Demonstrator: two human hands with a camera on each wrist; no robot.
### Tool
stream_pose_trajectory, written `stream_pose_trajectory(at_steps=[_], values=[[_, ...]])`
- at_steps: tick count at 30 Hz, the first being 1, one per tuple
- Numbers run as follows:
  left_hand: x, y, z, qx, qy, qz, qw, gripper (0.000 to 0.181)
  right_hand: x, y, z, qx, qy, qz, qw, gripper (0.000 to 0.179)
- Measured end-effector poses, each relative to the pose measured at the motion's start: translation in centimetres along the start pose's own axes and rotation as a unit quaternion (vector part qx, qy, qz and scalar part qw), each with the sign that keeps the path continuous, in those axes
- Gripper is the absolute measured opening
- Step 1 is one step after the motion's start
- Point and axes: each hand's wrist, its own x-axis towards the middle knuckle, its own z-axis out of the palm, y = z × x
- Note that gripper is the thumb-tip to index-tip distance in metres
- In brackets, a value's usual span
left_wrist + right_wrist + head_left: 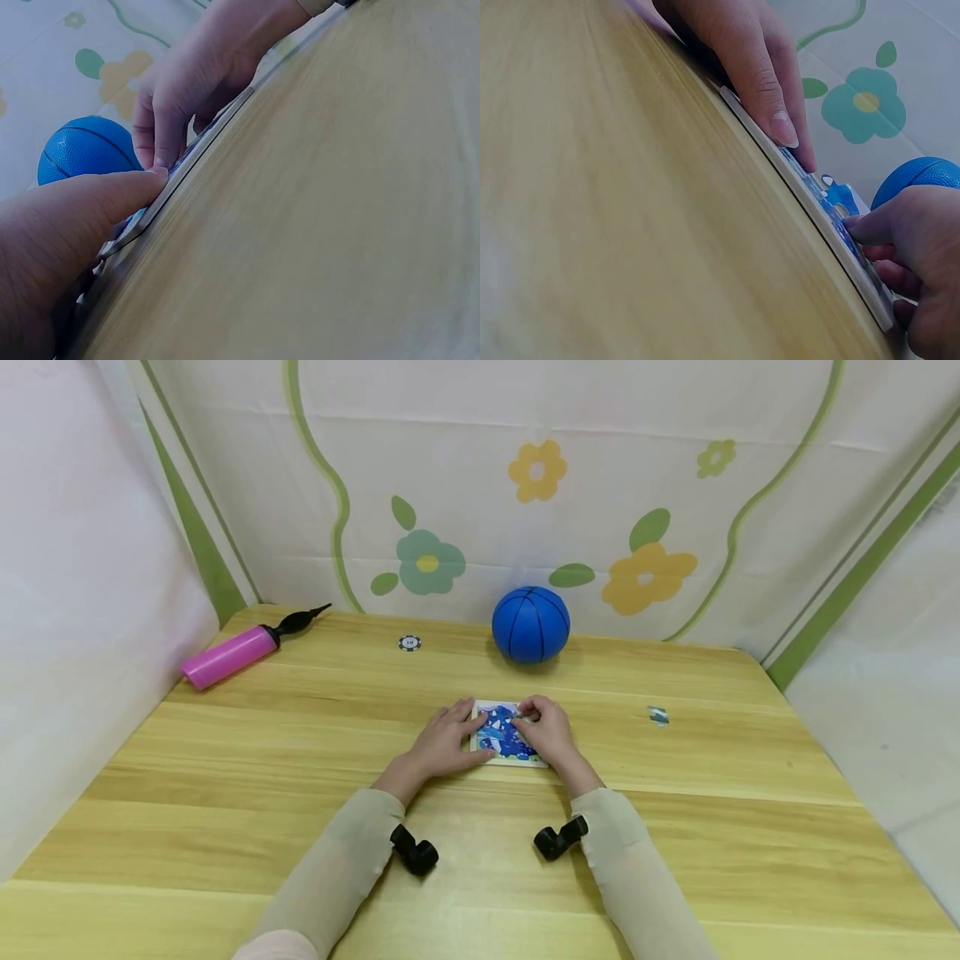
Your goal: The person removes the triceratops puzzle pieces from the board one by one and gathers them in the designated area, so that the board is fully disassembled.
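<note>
A small jigsaw puzzle [498, 739] with a blue picture lies flat on the table in a pale frame [517, 763]. My left hand [444, 742] rests at its left side, thumb over the near edge and the other fingers spread along the left edge. From the right, my right hand [551, 732] pinches a blue puzzle piece [841, 196], which stands tilted up from the picture in the right wrist view. The fingers partly cover this piece and the puzzle's upper right part. In the left wrist view the right fingertips meet the puzzle close to the left thumb.
A blue ball [531, 625] sits behind the puzzle, near the curtain. One loose puzzle piece [657, 716] lies to the right on the wooden table [750, 860]. Further back at left are a poker chip [409, 643] and a pink hand pump [231, 657].
</note>
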Motion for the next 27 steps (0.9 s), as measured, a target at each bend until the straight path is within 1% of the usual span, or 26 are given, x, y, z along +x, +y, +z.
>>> stream_pose_trajectory(at_steps=[3,8,12,19,27], values=[[0.01,0.04,0.01,-0.001,0.001,0.0,1.0,0.068,-0.01,0.01,-0.04,0.011,-0.007,0.002,0.9999,0.019],[0.02,0.0,0.09,0.0,0.004,0.003,1.0,0.068,-0.07,-0.04,-0.17,0.027,-0.019,0.0,0.9994,0.031],[0.02,0.02,0.11,-0.001,0.004,0.005,1.0,0.068,-0.12,-0.06,-0.36,0.031,-0.027,-0.006,0.9992,0.036],[-0.01,0.1,0.07,-0.006,0.003,0.003,1.0,0.068,-0.11,0.03,-0.55,0.03,-0.046,-0.007,0.9985,0.031],[-0.16,0.14,-0.03,-0.008,0.003,0.003,1.0,0.068,0.24,0.16,-0.6,0.027,-0.057,-0.002,0.998,0.025]])
